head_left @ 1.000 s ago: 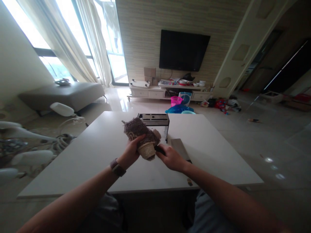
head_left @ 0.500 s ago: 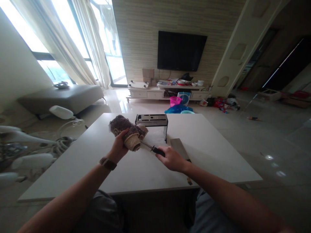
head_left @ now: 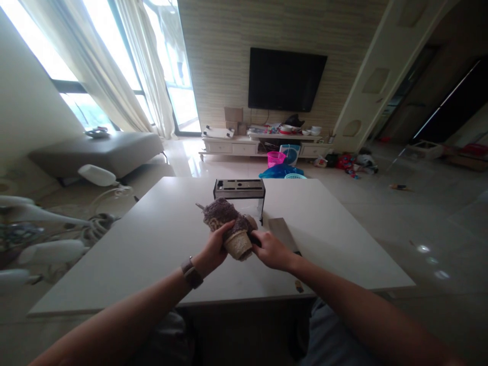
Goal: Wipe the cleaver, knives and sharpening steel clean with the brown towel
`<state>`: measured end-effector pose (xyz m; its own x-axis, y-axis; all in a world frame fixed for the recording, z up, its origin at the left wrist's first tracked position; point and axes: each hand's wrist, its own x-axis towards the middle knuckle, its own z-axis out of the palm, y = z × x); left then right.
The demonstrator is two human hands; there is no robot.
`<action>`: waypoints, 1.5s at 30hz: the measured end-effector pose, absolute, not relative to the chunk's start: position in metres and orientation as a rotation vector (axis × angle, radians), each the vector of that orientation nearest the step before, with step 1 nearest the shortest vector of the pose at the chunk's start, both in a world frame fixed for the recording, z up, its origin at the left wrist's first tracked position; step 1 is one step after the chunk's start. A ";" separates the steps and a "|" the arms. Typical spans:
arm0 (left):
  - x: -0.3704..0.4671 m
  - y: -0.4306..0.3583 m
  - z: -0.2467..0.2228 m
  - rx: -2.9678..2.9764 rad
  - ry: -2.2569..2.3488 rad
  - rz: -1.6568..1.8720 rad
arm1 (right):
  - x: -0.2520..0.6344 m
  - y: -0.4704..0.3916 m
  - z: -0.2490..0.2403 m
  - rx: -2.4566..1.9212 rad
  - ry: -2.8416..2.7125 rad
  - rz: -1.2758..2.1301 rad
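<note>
My left hand (head_left: 216, 249) grips a purple-brown fuzzy object with beige, cup-like ends (head_left: 239, 245), held above the white table (head_left: 152, 254). My right hand (head_left: 271, 249) is closed on the black handle of a thin tool, close against the object's right side. Most of the tool is hidden by the object; a thin tip (head_left: 199, 206) shows past its upper left end. Behind the object stands a metal-framed box with a slotted top (head_left: 239, 188). To the right, a cleaver (head_left: 282, 234) lies flat on the table.
A small yellow and dark item (head_left: 299, 286) lies near the table's front edge. Beyond the table are a pink basket (head_left: 276, 158), a blue bag (head_left: 280, 171) and a low cabinet (head_left: 244, 148). White lamp parts (head_left: 53, 252) stand at the left.
My left hand has brought the fuzzy object right and nearer to me, against my right hand. The tool's shaft, visible before, is now mostly hidden, with a tip showing at the far end.
</note>
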<state>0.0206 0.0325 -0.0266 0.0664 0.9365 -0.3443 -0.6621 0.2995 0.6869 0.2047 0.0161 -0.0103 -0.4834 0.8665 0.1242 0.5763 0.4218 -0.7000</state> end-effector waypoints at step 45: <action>0.009 0.041 -0.019 0.423 0.889 1.142 | 0.201 0.018 -0.020 -1.203 -2.154 0.873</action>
